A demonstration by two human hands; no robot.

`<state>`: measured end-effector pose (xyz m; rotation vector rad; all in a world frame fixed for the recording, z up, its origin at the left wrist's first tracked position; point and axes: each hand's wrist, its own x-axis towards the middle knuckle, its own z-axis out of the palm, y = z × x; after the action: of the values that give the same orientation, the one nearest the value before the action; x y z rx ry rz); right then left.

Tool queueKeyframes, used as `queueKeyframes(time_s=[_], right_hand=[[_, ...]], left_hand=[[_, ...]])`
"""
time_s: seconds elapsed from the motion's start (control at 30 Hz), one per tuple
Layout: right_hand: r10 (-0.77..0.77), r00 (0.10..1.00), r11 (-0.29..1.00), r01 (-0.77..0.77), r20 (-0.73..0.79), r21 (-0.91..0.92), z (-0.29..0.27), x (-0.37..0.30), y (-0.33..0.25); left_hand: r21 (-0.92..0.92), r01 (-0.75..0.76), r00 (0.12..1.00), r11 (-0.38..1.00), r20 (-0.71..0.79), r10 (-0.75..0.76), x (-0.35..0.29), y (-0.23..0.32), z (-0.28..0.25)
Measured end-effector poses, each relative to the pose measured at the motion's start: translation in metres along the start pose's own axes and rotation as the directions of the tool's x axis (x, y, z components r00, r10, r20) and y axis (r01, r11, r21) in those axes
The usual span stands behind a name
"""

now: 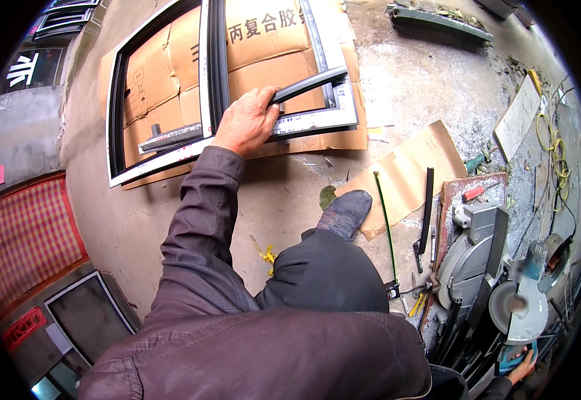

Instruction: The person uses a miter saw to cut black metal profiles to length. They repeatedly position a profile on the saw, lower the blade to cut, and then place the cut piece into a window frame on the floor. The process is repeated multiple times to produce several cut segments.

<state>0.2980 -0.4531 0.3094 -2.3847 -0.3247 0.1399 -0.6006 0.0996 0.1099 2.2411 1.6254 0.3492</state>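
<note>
My left hand [247, 123] reaches forward over a black-and-white window frame [277, 125] lying on flattened cardboard. Its fingers are closed round the near end of a short dark profile strip [312, 85], which slants up to the right across the frame's right opening. Another short profile piece [170, 139] rests at the lower edge of the left opening. Far off at the lower right, my right hand [522, 367] grips the teal handle [509, 359] of a saw with a round grey guard [507, 305].
A flat cardboard piece [414, 177] lies by my foot [347, 213]. Beside it are a thin green-edged strip [385, 227], a black strip [427, 210] and a red-handled tool [473, 193]. Yellow cable [557, 157] coils at the right; a long grey profile [440, 23] lies farther back.
</note>
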Motion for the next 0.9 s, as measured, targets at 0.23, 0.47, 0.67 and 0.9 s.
queueKeyframes(time_s=[0.23,0.47,0.67,0.9], right_hand=[[0.079,0.997,0.997,-0.079,0.005,0.024,0.03,-0.054,-0.044],[0.09,0.996,0.996,-0.09,0.017,0.01,0.03,-0.061,-0.053],[0.062,0.998,0.997,-0.062,0.008,0.037,0.031,-0.059,-0.051],[0.087,0.996,0.996,-0.088,0.025,0.014,0.021,-0.054,-0.046]], left_hand=[[0.057,0.075,0.995,0.996,0.058,-0.078,-0.009,-0.008,-0.008],[-0.009,0.119,0.988,0.993,0.097,-0.117,-0.013,-0.017,-0.006],[-0.038,0.171,0.969,0.985,0.186,-0.161,-0.009,-0.021,-0.009],[-0.049,0.133,0.951,0.99,0.289,-0.113,0.002,-0.031,-0.009]])
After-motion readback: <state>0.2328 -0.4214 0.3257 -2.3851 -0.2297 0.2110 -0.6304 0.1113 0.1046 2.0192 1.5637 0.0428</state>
